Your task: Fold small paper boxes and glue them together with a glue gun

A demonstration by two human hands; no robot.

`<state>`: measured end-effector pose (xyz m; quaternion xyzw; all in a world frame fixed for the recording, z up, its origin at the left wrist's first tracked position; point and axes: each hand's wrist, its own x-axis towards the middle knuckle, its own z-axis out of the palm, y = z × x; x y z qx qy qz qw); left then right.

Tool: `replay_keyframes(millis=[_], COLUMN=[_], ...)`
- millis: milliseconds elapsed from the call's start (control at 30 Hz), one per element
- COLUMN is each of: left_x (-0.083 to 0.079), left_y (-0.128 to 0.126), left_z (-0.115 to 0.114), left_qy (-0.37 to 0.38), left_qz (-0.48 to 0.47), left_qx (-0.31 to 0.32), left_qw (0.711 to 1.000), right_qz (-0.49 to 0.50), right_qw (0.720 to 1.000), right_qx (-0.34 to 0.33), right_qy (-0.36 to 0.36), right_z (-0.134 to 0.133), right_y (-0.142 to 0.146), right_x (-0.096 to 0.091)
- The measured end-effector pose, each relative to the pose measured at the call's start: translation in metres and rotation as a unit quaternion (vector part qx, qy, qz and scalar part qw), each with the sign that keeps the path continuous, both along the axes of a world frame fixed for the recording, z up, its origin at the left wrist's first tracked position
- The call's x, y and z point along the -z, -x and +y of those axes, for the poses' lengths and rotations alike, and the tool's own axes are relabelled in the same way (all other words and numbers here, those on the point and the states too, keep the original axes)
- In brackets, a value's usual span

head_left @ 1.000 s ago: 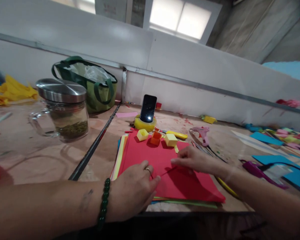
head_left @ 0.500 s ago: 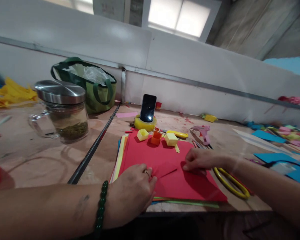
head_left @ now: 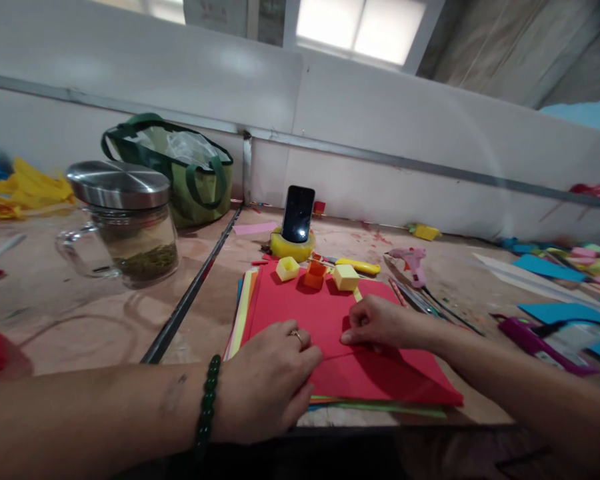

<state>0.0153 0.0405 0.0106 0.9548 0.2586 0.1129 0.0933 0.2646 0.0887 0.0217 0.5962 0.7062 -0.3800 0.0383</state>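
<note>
A small piece of red paper (head_left: 333, 352) lies on top of a larger red sheet (head_left: 290, 303), its lower edge showing as a thin dark line. My left hand (head_left: 270, 380) has its fingers curled onto the left part of that piece, with the fingertips partly hidden. Thumb and forefinger of my right hand (head_left: 375, 325) are pinched together at its right part. Just behind the hands stand a yellow paper box (head_left: 287, 269), an orange paper box (head_left: 315, 274) and a second yellow box (head_left: 345, 277). Under the red sheet are several coloured sheets.
Behind the boxes, a phone (head_left: 298, 213) leans on a yellow tape roll (head_left: 293, 248), beside a yellow cutter (head_left: 357, 267). A pink glue gun (head_left: 413, 263) and purple power strip (head_left: 545, 343) lie right. A glass mug (head_left: 140, 247) and green bag (head_left: 200, 193) stand left.
My right hand has moved left along the red sheet, closer to my left hand. My left hand has shifted slightly right. The yellow-handled tool under the right forearm is no longer visible.
</note>
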Motion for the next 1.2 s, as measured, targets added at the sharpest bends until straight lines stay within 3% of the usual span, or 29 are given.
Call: replay_keyframes(millis=[167,333,467,567,700,767,900,1033,1133,1200], left_x=[0.003,0.006,0.005,0.003,0.002,0.003,0.009,0.012,0.011,0.011], left_y=[0.000,0.000,-0.001,0.000,0.002,0.002,0.000,-0.003,-0.004,-0.005], left_z=[-0.001,-0.001,0.000,0.000,0.000,0.000,0.005,0.014,0.019,0.023], left_qy=[-0.008,-0.020,-0.016,-0.012,-0.016,-0.028,-0.040,0.049,0.155,0.187], left_qz=[-0.005,-0.004,0.005,0.010,0.012,0.010,-0.009,-0.077,-0.158,-0.201], left_qx=[-0.001,-0.001,-0.005,-0.008,-0.008,-0.005,0.005,-0.014,-0.077,-0.110], left_qw=[1.000,1.000,1.000,1.000,1.000,1.000,0.999,0.996,0.972,0.955], right_qz=[-0.023,-0.035,-0.011,-0.011,-0.022,-0.033,-0.024,-0.053,-0.043,0.000], right_qw=[1.000,0.992,0.999,0.999,0.999,0.997,0.979,0.972,0.974,0.977], right_qx=[-0.016,-0.047,-0.033,-0.016,-0.026,-0.065,-0.118,-0.166,-0.177,-0.183], right_qy=[-0.004,-0.113,-0.001,0.031,0.035,-0.004,-0.162,-0.157,-0.132,-0.112], right_z=[0.005,0.006,-0.002,-0.007,-0.007,-0.002,0.007,0.004,0.005,0.009], right_y=[-0.021,0.004,0.019,0.004,-0.023,-0.029,-0.018,0.003,0.011,0.016], right_x=[-0.015,-0.027,-0.013,-0.005,-0.012,-0.020,-0.032,-0.031,-0.030,-0.031])
